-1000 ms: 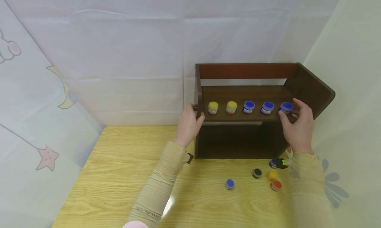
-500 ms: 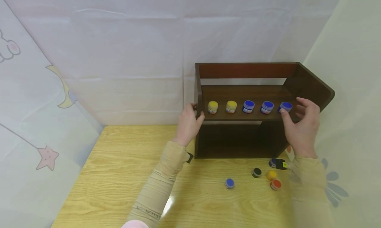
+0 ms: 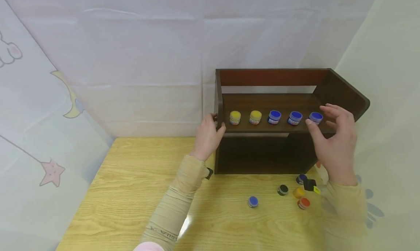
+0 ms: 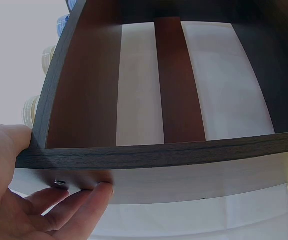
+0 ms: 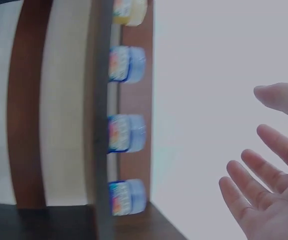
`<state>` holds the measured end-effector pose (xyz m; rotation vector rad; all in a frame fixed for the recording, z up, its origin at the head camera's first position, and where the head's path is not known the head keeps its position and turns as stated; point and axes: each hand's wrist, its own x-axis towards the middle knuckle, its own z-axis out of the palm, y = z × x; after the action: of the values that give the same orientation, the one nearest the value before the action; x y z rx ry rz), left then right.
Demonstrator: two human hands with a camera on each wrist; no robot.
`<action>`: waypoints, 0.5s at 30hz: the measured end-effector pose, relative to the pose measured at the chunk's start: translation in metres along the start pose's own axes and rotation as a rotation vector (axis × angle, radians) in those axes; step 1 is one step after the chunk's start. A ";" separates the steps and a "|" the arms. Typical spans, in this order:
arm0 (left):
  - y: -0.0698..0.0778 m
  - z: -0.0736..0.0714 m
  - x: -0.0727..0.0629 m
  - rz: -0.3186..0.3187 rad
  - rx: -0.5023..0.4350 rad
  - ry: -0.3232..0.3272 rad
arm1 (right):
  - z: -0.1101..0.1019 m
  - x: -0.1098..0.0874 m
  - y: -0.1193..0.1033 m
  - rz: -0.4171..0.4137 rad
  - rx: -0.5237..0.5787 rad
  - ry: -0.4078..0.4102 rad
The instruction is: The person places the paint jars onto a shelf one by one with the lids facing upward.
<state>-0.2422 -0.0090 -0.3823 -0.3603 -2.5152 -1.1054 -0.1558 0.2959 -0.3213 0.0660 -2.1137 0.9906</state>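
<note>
A dark brown two-tier wooden shelf (image 3: pixel 265 132) stands on the table. My left hand (image 3: pixel 209 137) holds its left side panel (image 4: pixel 148 155), thumb at the front edge and fingers against the outer face. Along the upper board runs a row of small paint jars: two yellow-lidded jars (image 3: pixel 234 117) on the left, then three blue-lidded ones (image 3: pixel 274 117). My right hand (image 3: pixel 338 141) is beside the rightmost blue jar (image 3: pixel 315 117), fingers spread and holding nothing. In the right wrist view those fingers (image 5: pixel 271 175) are well apart from the jars (image 5: pixel 127 197).
On the wooden table (image 3: pixel 147 178) in front of the shelf are more jars: a blue one (image 3: pixel 253 202), a black one (image 3: pixel 283 189), an orange one (image 3: pixel 299 192), a red one (image 3: pixel 303 203) and a dark blue one (image 3: pixel 301 179). Cloth-covered walls (image 3: pixel 147 61) stand behind and at both sides.
My right hand has let go of the rightmost blue jar and drawn back to the right, its fingers spreading. The jar stays on the shelf. My left hand has not moved.
</note>
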 end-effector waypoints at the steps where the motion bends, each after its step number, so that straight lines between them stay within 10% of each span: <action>1: 0.000 0.000 0.000 0.001 0.001 0.000 | -0.001 -0.001 -0.004 -0.011 0.008 -0.005; 15: -0.001 -0.001 -0.001 0.000 -0.002 0.008 | -0.019 -0.018 -0.049 -0.167 0.077 -0.102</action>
<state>-0.2410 -0.0101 -0.3828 -0.3556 -2.5075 -1.1075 -0.1145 0.2699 -0.2956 0.3326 -2.1216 0.9864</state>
